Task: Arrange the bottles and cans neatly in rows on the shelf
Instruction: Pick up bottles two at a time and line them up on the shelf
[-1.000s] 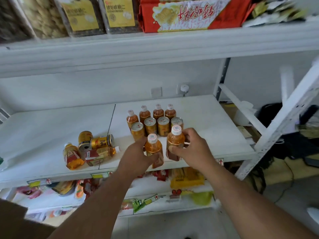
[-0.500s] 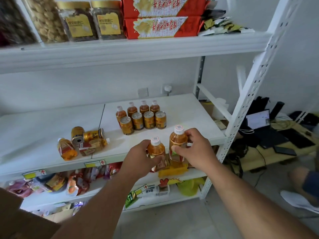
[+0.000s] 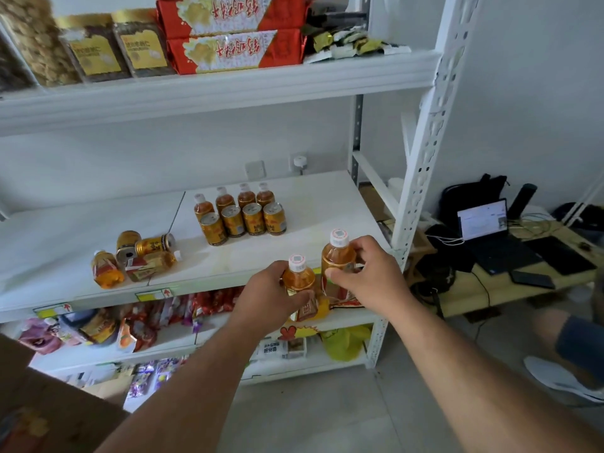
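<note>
My left hand (image 3: 269, 294) grips a small amber bottle with a white cap (image 3: 298, 278). Just to its right, my right hand (image 3: 369, 276) grips a taller amber bottle (image 3: 337, 256). Both bottles are upright, held in front of the white middle shelf's front edge (image 3: 202, 282). On the shelf, a row of several bottles (image 3: 235, 199) stands behind a row of several gold cans (image 3: 243, 220). To the left lies a loose heap of tipped bottles and cans (image 3: 137, 256).
The upper shelf (image 3: 228, 89) carries snack jars and red biscuit packs. Snack packets fill the lower shelf (image 3: 130, 325). A perforated white upright (image 3: 421, 152) stands right of my hands. A low table with a laptop (image 3: 490, 230) is at the right, a cardboard box (image 3: 49, 407) bottom left.
Both hands, still holding their bottles, have drawn back from the arranged rows toward the shelf's front edge, and the view has pulled away and swung right.
</note>
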